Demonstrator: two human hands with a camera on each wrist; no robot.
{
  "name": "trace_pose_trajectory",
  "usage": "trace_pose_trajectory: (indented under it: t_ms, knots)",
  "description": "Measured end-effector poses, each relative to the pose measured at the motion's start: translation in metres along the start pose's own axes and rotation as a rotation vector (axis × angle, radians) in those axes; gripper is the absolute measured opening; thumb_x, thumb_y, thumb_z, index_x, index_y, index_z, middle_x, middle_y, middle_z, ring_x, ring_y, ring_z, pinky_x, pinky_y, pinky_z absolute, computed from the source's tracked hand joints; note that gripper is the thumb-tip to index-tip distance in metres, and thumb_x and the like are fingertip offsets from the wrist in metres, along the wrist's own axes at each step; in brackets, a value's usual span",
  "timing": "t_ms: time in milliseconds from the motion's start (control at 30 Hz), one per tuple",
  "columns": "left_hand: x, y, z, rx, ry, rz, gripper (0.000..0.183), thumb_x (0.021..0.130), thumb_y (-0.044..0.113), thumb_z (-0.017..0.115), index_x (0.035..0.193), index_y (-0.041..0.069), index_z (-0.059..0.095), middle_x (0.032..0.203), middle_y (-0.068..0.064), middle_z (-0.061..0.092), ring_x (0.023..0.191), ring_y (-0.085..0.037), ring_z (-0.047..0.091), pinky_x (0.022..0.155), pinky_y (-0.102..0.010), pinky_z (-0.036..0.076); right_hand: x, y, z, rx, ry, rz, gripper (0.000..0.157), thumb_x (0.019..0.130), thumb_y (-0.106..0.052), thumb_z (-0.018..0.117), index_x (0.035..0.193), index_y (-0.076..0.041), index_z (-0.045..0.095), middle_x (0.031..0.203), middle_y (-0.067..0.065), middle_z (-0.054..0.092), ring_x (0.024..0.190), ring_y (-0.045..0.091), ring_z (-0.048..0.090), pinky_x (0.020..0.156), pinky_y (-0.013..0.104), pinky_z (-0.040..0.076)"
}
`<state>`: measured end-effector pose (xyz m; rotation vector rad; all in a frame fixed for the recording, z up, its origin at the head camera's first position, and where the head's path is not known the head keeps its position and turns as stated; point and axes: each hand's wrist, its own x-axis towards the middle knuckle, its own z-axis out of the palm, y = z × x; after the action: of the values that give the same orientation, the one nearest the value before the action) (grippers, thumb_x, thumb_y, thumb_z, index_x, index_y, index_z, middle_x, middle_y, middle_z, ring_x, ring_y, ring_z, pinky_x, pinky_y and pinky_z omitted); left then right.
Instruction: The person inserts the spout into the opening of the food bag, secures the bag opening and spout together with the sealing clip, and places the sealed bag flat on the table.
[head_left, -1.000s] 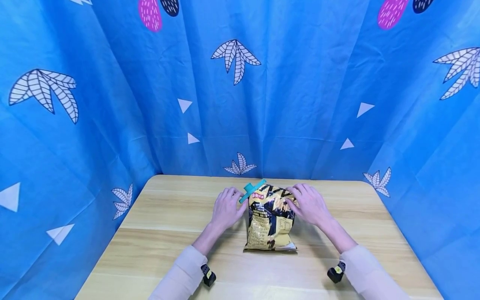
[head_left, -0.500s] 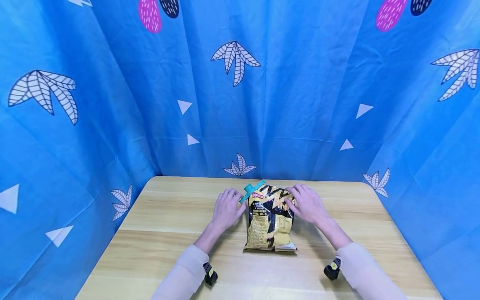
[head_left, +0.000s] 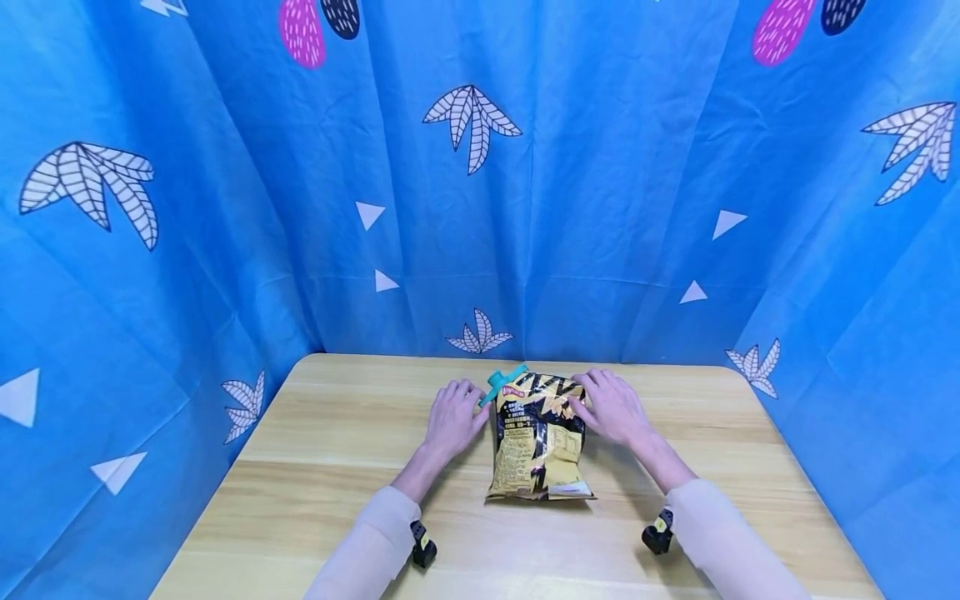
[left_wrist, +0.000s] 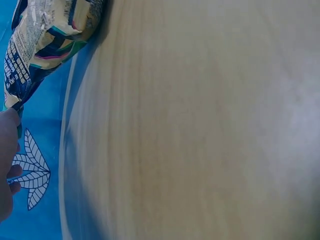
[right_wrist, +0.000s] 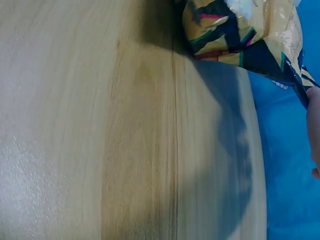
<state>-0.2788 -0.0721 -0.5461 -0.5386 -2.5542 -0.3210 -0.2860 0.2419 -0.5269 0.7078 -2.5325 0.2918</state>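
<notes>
A gold and black chip bag stands on the table with its printed side toward me, its lower edge on the wood. A teal bag clip slants across its upper left corner. My left hand pinches that corner by the clip, thumb in front; in the left wrist view the thumb presses at the gathered top of the bag. On the other side my right hand pinches the upper right edge between thumb and fingers. The right wrist view shows the thumb against the bag's folded top.
The pale wooden table has rounded far corners. A blue patterned curtain hangs close behind its far edge and along both sides. Small black wrist cameras sit at the cuffs.
The bag's upper part has shifted slightly, its right edge drawing a little left. Both hands keep their hold; the right forearm has moved slightly inward.
</notes>
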Motion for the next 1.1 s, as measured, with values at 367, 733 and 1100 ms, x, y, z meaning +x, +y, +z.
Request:
trace_pose_trajectory:
  t_ms: [367, 733, 1100]
  knots:
    - [0.001, -0.005, 0.013, 0.025, -0.070, -0.013, 0.021, 0.092, 0.039, 0.063, 0.099, 0.019, 0.067, 0.101, 0.000, 0.064, 0.089, -0.017, 0.054, 0.078, -0.031, 0.049, -0.003, 0.005, 0.009, -0.015, -0.052, 0.037, 0.044, 0.094, -0.044, 0.055, 0.124, -0.011, 0.059, 0.111, 0.011, 0.064, 0.097, 0.027, 0.060, 0.082, 0.044, 0.055]
    - [0.005, -0.008, 0.021, 0.004, -0.125, -0.047, 0.022, 0.092, 0.038, 0.063, 0.099, 0.017, 0.067, 0.097, 0.001, 0.062, 0.087, -0.015, 0.051, 0.077, -0.029, 0.047, -0.003, 0.008, 0.015, -0.021, -0.083, 0.057, 0.044, 0.094, -0.042, 0.057, 0.124, -0.011, 0.058, 0.111, 0.012, 0.064, 0.097, 0.027, 0.060, 0.081, 0.044, 0.055]
    - [0.007, -0.009, 0.024, 0.039, -0.154, -0.026, 0.025, 0.092, 0.040, 0.062, 0.100, 0.017, 0.066, 0.099, -0.001, 0.063, 0.089, -0.017, 0.053, 0.079, -0.033, 0.050, -0.009, 0.009, 0.020, -0.007, -0.220, 0.148, 0.054, 0.096, -0.049, 0.050, 0.129, -0.006, 0.055, 0.121, 0.018, 0.061, 0.110, 0.033, 0.058, 0.088, 0.049, 0.054]
